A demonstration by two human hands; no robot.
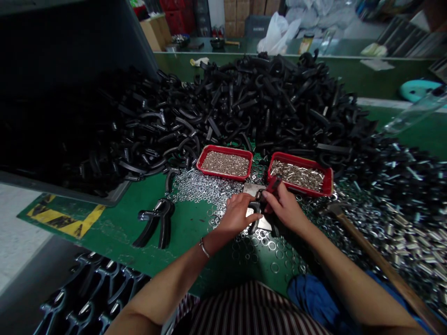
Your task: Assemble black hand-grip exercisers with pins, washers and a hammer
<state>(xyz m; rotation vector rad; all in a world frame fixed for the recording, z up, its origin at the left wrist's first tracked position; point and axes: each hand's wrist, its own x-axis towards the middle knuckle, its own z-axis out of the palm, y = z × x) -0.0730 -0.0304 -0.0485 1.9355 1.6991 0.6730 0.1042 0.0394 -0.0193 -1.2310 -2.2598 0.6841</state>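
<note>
My left hand (235, 215) pinches a black two-legged spring clamp (254, 225), its handles toward me, on a small metal plate (250, 189). Right beside it, my right hand (284, 208) is closed around a red-handled tool (274, 183) over the top of the clamp. The tool's working end is hidden by my fingers. To the left, another black clamp (164, 225) with a coil spring at its top lies on the green table (190, 223). Loose metal rings (275, 267) and small nuts or washers (200, 186) surround the plate.
Two red trays of small metal pins (226, 176) (326, 188) stand behind my hands. Beyond is a heap of black clamp arms (265, 102). A hammer (366, 249) lies at right, near metal sleeves (415, 246). A large grey bin (115, 195) tips in from the left.
</note>
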